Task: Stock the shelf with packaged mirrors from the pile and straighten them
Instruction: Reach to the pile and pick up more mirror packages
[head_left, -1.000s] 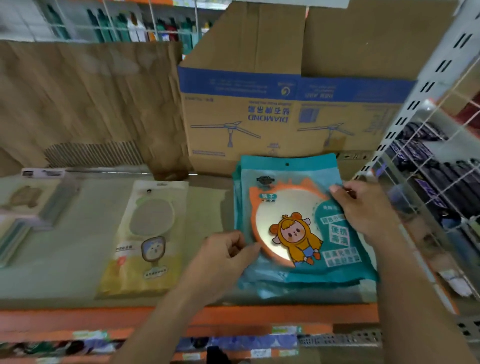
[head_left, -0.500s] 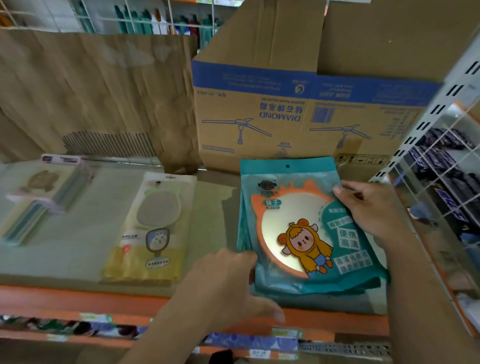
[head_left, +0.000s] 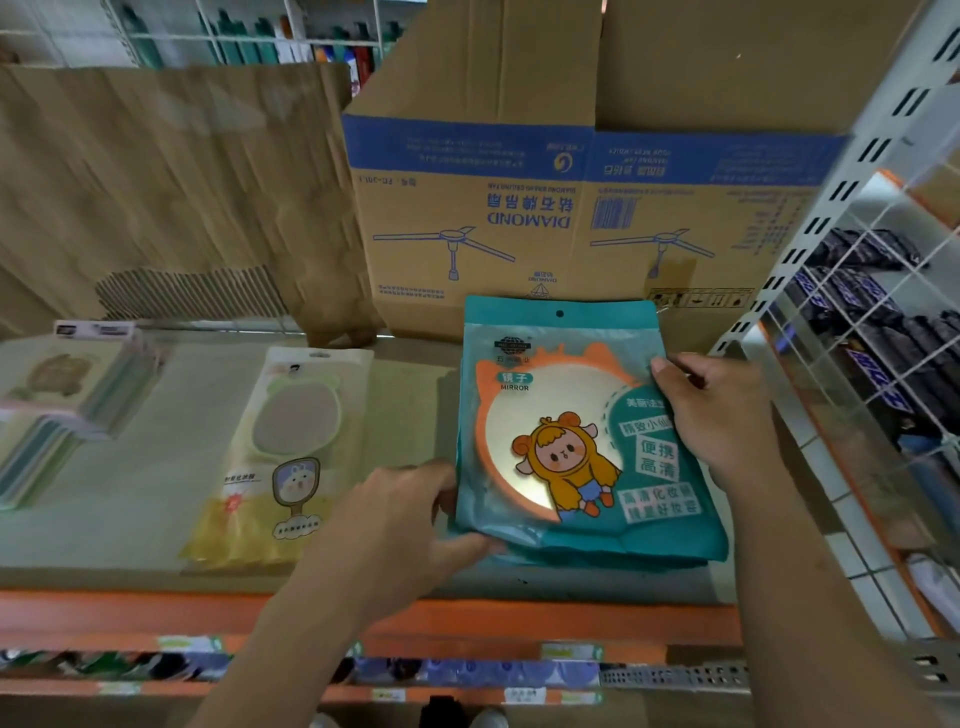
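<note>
A stack of teal packaged mirrors (head_left: 566, 441) lies flat at the right end of the shelf board (head_left: 135, 493); the top pack shows an orange-rimmed mirror and a cartoon figure. My left hand (head_left: 400, 525) grips the stack's lower left corner, thumb under the edge. My right hand (head_left: 711, 415) holds the stack's right edge, fingers curled over the top pack. A yellow mirror pack (head_left: 280, 457) lies to the left of the stack.
An upside-down cardboard box (head_left: 519, 208) stands behind the stack. Pastel packs (head_left: 62, 405) are stacked at the far left. A white slotted upright (head_left: 810, 228) and a wire rack of dark goods (head_left: 883, 322) close off the right side. The orange shelf beam (head_left: 156, 613) runs along the front.
The left hand left the shelf's front edge and took hold of the stack's lower left corner. The teal stack now lies squarer, its lower packs less fanned out.
</note>
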